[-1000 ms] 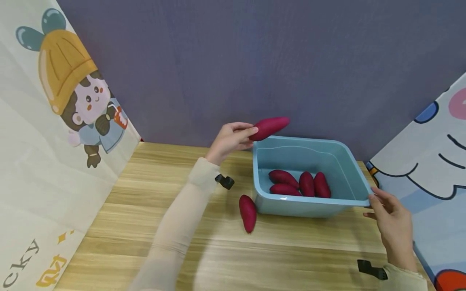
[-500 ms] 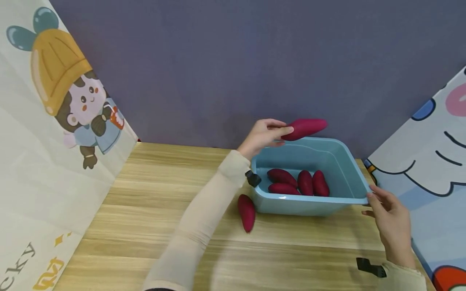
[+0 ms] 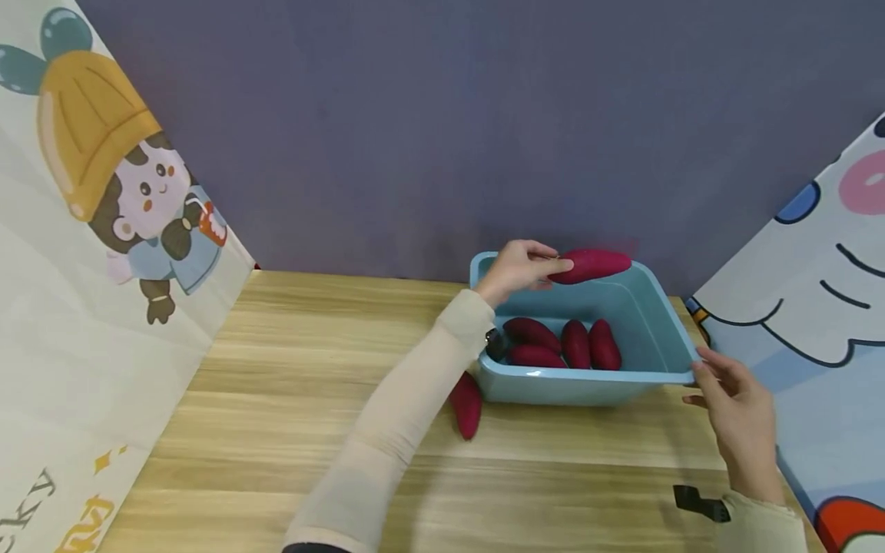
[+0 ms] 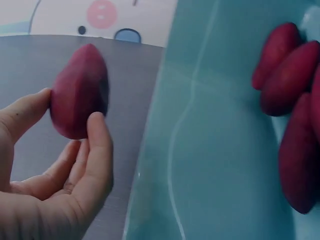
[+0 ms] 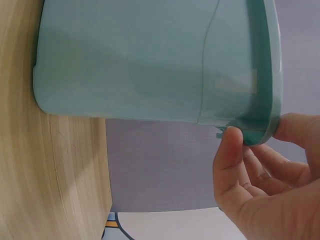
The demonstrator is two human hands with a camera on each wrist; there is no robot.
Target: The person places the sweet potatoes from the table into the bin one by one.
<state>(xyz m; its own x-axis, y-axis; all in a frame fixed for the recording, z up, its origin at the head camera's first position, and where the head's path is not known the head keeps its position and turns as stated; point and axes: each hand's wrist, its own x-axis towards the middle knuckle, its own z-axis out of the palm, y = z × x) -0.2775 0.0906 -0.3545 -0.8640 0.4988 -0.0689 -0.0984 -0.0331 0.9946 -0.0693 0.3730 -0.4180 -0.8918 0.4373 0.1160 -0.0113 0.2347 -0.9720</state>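
My left hand [image 3: 520, 270] pinches a dark red sweet potato [image 3: 596, 265] by one end, between thumb and fingers, over the back part of a light blue plastic bin [image 3: 553, 389]. The left wrist view shows the same sweet potato [image 4: 80, 95] pointing away from the fingertips. Several more sweet potatoes [image 3: 576, 344] lie on the bin's floor, toward its front left. With thumb and fingers, my right hand [image 3: 743, 418] grips the bin's front right rim corner; the right wrist view shows this hold on the rim [image 5: 276, 90].
Another sweet potato [image 3: 467, 411] lies on the wooden table [image 3: 297, 384] by the bin's left front corner, partly hidden by my left sleeve [image 3: 387, 430]. A dark grey-blue wall [image 3: 415, 138] stands right behind the bin. Printed cartoon panels flank the table on both sides.
My left hand has carried the sweet potato rightward from the bin's left back corner, then lower over the bin. My right hand has stayed on the rim corner.
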